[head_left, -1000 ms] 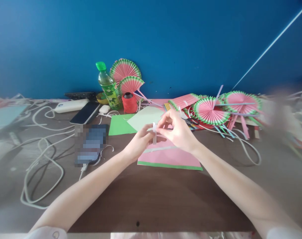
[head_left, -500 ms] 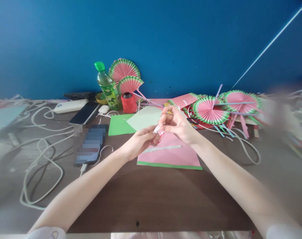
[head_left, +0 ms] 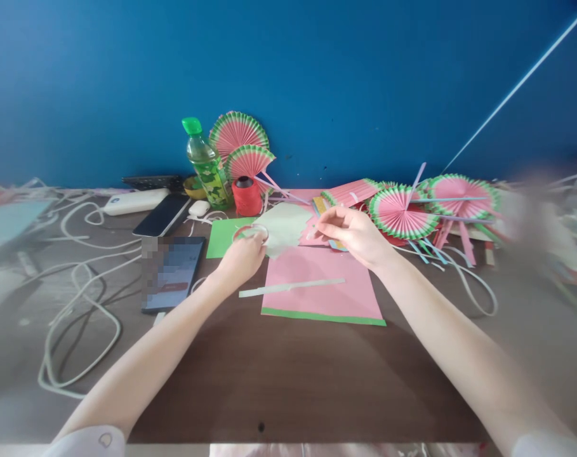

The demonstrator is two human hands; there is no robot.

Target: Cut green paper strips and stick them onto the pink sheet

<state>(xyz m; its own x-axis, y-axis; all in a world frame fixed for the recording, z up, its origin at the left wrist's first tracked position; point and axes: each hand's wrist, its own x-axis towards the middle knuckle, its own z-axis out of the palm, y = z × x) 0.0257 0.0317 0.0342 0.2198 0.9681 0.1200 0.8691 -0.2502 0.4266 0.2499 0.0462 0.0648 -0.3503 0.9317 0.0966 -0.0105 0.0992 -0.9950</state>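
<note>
Blue wall behind, brown bench [head_left: 288, 381] cluttered with paper fans [head_left: 402, 209]. Left hand [head_left: 243, 257] is closed around a small tape ring [head_left: 250, 231], right beside the pale green sheet [head_left: 285, 225]. Right hand [head_left: 352, 231] is curled above the pink sheet [head_left: 326, 298], can't tell if it's gripping anything. A white strip [head_left: 292, 287] lies across that sheet.

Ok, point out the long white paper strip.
Head view, centre: the long white paper strip lies across the left edge of the pink paper sheet, just below the left hand.
</note>
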